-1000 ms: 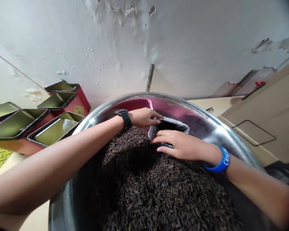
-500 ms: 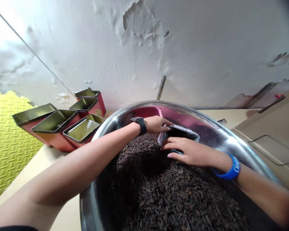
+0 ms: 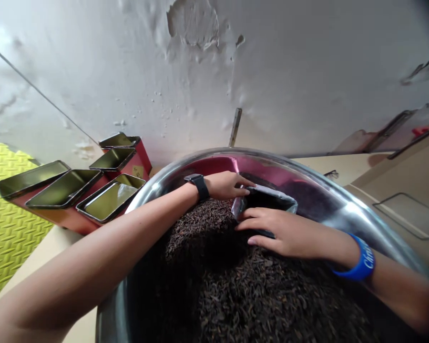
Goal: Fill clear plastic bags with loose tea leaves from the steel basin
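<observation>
One silvery pouch point(image 3: 277, 194) sits in the far part of the big metal basin point(image 3: 350, 209), just right of the frame's centre, its mouth gaping beside the dark, leaf-like bits point(image 3: 250, 295). My left hand point(image 3: 224, 186) pinches its far left corner between thumb and finger; my right hand point(image 3: 286, 231) lies over the near side, thumb apart from the curled fingers, and I can't tell how firmly it grips. I'd judge the step in hand to be spreading that mouth, and the next move to call for a steady rim.

The basin stands on a pale tabletop point(image 3: 86, 328). Five open red tins point(image 3: 82, 186) cluster at middle left, a yellow textured mat point(image 3: 7, 228) beyond them at the left edge. Across the top runs a grey wall point(image 3: 289, 71), its paint blistered and peeling; a tan panel point(image 3: 414, 176) leans in at right.
</observation>
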The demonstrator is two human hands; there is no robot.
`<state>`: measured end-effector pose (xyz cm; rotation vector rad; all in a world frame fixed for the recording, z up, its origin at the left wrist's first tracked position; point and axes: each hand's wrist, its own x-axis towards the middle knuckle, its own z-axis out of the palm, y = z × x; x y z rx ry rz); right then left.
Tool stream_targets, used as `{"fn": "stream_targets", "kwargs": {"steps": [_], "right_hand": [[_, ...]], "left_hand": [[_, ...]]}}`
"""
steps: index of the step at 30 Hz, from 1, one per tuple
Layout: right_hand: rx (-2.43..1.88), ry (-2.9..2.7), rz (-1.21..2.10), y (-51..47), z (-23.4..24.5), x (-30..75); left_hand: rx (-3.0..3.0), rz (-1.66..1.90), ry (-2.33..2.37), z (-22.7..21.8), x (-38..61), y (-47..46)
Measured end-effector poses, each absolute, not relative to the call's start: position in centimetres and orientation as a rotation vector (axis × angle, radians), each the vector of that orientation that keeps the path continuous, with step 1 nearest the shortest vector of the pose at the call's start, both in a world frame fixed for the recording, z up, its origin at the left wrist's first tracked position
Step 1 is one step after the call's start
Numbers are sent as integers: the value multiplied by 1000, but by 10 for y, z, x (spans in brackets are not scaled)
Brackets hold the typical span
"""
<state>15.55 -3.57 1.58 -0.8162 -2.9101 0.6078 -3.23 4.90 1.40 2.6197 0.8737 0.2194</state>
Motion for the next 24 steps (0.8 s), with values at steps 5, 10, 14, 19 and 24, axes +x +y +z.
{"fn": "stream_targets", "kwargs": {"steps": [5,10,14,19,24], "right_hand": [[-817,-2889,549,-37,17,154],[-733,-2847,547,-38,20,151],[-685,-2815,595,-40,19,149],[-679,-2801,662,-45,17,147],[-678,-2872,799,-52,20,144]], "left_hand": [[2626,233,848,14,-33,49],[2624,238,862,14,-33,48],[2627,236,884,14,-33,48],[2614,254,880,11,-33,49],[2604,255,901,13,-32,46]]}}
